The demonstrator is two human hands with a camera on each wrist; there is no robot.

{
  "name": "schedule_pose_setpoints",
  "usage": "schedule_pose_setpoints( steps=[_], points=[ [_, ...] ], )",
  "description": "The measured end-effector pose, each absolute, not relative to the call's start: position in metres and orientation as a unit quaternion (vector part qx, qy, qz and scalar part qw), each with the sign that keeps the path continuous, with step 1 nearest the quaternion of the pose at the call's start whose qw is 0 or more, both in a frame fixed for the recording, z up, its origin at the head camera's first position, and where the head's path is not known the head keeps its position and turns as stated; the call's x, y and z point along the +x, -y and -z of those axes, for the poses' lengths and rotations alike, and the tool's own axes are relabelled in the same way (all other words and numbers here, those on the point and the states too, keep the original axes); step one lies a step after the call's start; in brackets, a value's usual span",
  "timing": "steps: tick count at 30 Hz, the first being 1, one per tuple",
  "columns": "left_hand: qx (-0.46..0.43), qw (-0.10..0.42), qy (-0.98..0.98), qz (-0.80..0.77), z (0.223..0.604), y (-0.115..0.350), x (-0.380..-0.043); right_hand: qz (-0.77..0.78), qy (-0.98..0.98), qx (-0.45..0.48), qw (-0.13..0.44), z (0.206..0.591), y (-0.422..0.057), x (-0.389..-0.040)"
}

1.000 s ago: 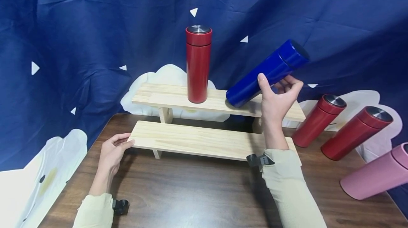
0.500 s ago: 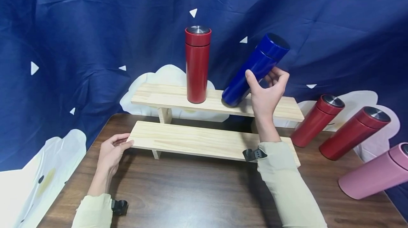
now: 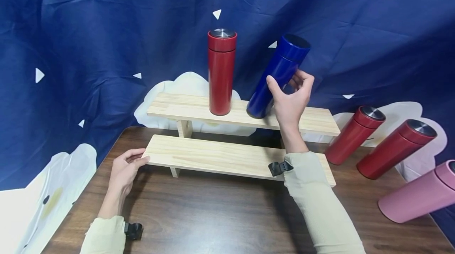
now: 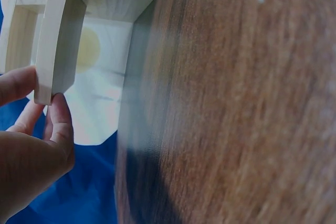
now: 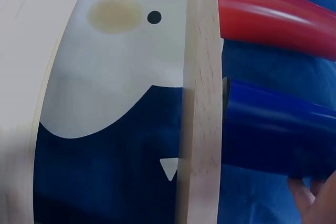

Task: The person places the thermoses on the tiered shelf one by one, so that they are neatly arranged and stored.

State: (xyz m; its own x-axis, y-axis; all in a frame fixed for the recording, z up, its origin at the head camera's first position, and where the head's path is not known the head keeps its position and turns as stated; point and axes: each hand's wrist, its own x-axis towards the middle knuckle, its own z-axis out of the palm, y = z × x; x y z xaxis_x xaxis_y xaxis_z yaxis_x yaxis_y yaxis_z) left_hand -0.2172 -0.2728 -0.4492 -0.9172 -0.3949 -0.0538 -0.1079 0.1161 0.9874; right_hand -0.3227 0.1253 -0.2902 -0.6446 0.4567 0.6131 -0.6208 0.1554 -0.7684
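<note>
1. The right hand point(image 3: 291, 102) is mostly closed, thumb and curled fingers gripping the blue flask point(image 3: 279, 70) around mid-body; clock directions follow the head view, twelve at the top.
2. The blue flask tilts, its lid toward one o'clock and its base at the upper board point(image 3: 185, 106); whether it bears weight there, I cannot tell.
3. A red flask point(image 3: 222, 80) stands upright on the upper board, at nine o'clock from the blue flask's base, near but apart.
4. The left hand point(image 3: 124, 169) pinches the nine o'clock end of the lower board point(image 3: 213, 157), thumb on top and fingers beneath.
5. The lower board sits at six o'clock from the upper board, both raised over the wooden surface point(image 3: 199, 214).
6. Toward four o'clock from the right hand, the nearer red flask point(image 3: 355, 135), the farther red flask point(image 3: 396, 149) and a pink flask point(image 3: 419, 196) stand in a row on the surface.
</note>
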Motion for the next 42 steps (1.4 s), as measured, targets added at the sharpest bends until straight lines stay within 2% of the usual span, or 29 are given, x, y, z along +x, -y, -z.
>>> schedule_pose_setpoints(
  steps=[8, 42],
  points=[
    [0.165, 0.109, 0.738, 0.645, 0.448, 0.273, -0.217, -0.656, 0.639, 0.071, 0.395, 0.289, -0.119, -0.326],
    [0.168, 0.116, 0.739, 0.642, 0.448, 0.272, -0.216, -0.645, 0.660, 0.077, 0.377, 0.295, -0.102, -0.333]
  ],
)
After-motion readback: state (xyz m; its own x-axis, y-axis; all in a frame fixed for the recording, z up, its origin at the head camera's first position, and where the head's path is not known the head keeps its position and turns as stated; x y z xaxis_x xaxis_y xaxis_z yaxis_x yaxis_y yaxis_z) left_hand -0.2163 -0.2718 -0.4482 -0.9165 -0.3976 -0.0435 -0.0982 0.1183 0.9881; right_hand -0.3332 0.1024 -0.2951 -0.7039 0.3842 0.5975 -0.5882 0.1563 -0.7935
